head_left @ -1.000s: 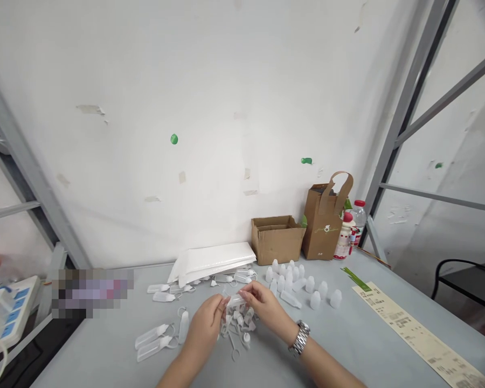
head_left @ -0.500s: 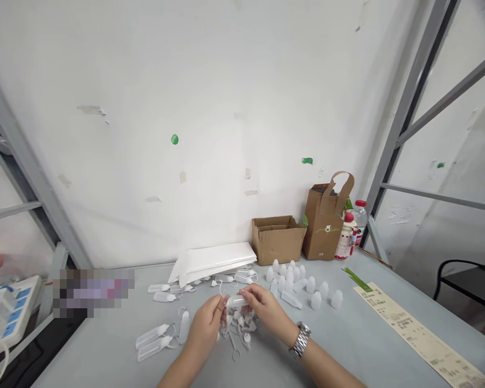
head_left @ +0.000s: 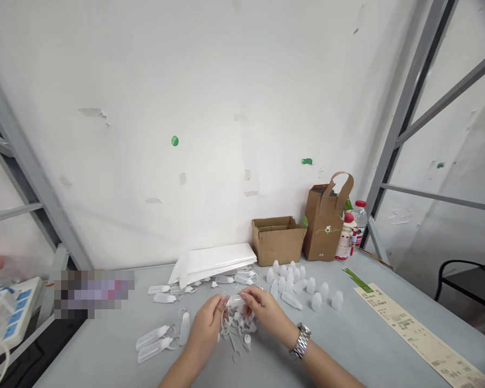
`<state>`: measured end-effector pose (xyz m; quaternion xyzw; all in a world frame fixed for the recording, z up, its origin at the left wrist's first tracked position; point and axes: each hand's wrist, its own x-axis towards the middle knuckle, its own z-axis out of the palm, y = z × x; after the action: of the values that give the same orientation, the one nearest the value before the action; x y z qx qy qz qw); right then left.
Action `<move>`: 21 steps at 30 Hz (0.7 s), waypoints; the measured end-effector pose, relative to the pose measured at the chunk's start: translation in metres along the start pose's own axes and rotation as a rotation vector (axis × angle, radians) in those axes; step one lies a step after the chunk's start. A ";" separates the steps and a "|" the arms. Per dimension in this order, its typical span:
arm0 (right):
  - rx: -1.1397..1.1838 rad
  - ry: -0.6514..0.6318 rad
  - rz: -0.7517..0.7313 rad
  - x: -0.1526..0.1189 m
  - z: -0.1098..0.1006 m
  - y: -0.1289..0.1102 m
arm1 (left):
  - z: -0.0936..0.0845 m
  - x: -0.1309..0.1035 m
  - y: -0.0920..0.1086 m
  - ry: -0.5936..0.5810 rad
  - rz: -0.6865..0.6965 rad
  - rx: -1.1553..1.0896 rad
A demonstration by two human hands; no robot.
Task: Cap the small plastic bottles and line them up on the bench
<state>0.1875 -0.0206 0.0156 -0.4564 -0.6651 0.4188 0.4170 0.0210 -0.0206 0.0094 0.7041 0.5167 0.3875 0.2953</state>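
Observation:
Between my two hands is a small translucent squeeze bottle (head_left: 236, 301), lying roughly level. My left hand (head_left: 205, 323) pinches its cap end, and my right hand (head_left: 267, 311) grips its other end. White caps with ring straps (head_left: 235, 330) lie in a loose pile just under the hands. To the left, several capped bottles (head_left: 152, 338) lie on the table. Uncapped bottles (head_left: 317, 302) stand to the right, with a few lying on their sides, such as the bottle (head_left: 291, 300) near my right hand.
White mailer envelopes (head_left: 216, 260) lie at the back against the wall. Beside them stand an open cardboard box (head_left: 278, 242), a brown paper bag (head_left: 322, 229) and a red-capped drink bottle (head_left: 360, 216). A long label strip (head_left: 412, 328) lies on the right; a power strip (head_left: 18, 312) is far left.
Both hands keep their hold on the bottle. My right fingers have shifted slightly to the left along it, and the view has moved a little.

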 end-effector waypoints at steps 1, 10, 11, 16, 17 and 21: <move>0.000 -0.009 0.011 0.000 0.000 0.001 | 0.000 0.000 0.001 -0.001 0.011 0.016; -0.042 0.006 -0.016 -0.001 -0.001 -0.002 | -0.001 -0.001 0.000 -0.040 -0.027 0.008; -0.037 -0.022 0.010 -0.001 0.000 -0.001 | 0.000 -0.001 -0.002 -0.040 -0.019 0.015; -0.207 -0.006 -0.090 -0.002 0.001 0.001 | 0.004 0.000 -0.009 -0.064 -0.036 0.010; -0.248 0.013 -0.122 -0.003 0.001 0.000 | 0.004 0.001 -0.009 -0.068 -0.044 0.012; -0.348 0.093 -0.184 -0.005 -0.003 -0.001 | 0.000 0.002 -0.005 -0.046 -0.052 0.079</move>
<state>0.1912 -0.0249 0.0164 -0.4776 -0.7464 0.2362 0.3987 0.0189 -0.0175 0.0057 0.7103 0.5428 0.3426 0.2891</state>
